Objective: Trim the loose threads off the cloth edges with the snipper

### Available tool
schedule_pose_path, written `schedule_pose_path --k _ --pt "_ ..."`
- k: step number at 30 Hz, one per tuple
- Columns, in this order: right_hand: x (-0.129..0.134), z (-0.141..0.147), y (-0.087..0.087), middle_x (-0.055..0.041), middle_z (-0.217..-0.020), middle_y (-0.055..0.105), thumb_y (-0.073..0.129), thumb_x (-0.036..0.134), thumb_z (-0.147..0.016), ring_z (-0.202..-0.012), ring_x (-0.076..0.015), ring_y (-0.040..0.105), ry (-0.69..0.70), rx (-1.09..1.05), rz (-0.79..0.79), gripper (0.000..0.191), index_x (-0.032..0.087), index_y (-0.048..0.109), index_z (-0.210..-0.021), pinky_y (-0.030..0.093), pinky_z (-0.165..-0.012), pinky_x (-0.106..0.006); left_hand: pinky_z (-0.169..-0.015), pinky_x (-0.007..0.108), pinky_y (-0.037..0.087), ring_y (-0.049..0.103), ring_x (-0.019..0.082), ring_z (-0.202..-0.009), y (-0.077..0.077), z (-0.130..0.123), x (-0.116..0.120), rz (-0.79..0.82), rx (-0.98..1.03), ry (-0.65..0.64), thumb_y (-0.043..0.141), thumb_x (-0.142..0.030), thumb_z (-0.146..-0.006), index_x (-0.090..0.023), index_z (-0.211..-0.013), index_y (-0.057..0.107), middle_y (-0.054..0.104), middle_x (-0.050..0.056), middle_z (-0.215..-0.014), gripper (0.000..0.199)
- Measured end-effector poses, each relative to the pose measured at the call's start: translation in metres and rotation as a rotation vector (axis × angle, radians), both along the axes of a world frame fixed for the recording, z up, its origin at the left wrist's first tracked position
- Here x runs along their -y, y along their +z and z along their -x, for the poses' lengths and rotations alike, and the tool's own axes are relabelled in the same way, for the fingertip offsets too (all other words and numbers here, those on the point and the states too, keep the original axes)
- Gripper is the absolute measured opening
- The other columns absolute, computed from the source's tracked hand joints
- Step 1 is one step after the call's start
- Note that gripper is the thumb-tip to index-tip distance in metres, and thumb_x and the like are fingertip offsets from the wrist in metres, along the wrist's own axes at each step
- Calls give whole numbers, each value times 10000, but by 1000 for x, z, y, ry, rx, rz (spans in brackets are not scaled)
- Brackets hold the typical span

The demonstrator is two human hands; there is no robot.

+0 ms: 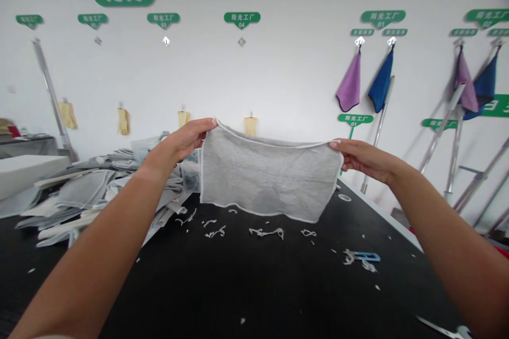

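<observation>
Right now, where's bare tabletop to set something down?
Widest: front-middle of the black table, between left forearm and blue snips, nearer than the thread scraps; few specks. Smaller: between snips and scissors. Crowded: left, cloth pile; scraps show below the held cloth.

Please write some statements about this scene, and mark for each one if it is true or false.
1. The left hand and the right hand hold the grey cloth near its upper corners. True.
2. The yellow gloves lie in a heap on the table. False: the yellow gloves hang on the wall.
3. White scraps are scattered on the black table. True.
4. The pile of cloths is on the person's right. False: the pile of cloths is on the left.
5. The right hand grips the blue snips. False: the blue snips lie on the table.
</observation>
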State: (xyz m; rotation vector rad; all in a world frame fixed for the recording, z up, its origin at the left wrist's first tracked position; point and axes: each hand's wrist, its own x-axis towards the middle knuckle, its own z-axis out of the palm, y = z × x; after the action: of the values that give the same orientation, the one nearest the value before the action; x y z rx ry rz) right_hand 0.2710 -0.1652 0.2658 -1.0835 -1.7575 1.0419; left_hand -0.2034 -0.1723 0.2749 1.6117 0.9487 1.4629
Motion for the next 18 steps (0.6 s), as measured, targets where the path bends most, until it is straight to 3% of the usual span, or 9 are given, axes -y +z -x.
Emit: schedule_pose_path --k 8,13,18 --pt "-8 -5 -2 -37 -774 629 743 544 -896 -621 -118 554 -62 -121 -72 336 210 737 -930 504 -488 -174 -646 252 511 581 140 -731 -8 1 -5 -18 -61 27 833 -448 -721 -156 -939 701 652 44 -872 388" --pt "-10 -5 -3 -48 -882 687 758 516 -891 -713 -132 592 -153 -127 -135 323 199 745 -949 542 -555 -177 -630 226 503 582 136 -738 -11 2 -6 -11 -85 -12 807 -469 -764 -186 -993 694 639 28 -888 381" --pt "-16 -11 -5 -58 -925 699 770 457 -895 -747 -135 610 -130 -176 -117 271 189 749 -921 550 -581 -183 -651 252 531 628 162 -753 -14 5 -13 14 -13 0 820 -469 -745 -171 -982 683 687 50 -913 404"
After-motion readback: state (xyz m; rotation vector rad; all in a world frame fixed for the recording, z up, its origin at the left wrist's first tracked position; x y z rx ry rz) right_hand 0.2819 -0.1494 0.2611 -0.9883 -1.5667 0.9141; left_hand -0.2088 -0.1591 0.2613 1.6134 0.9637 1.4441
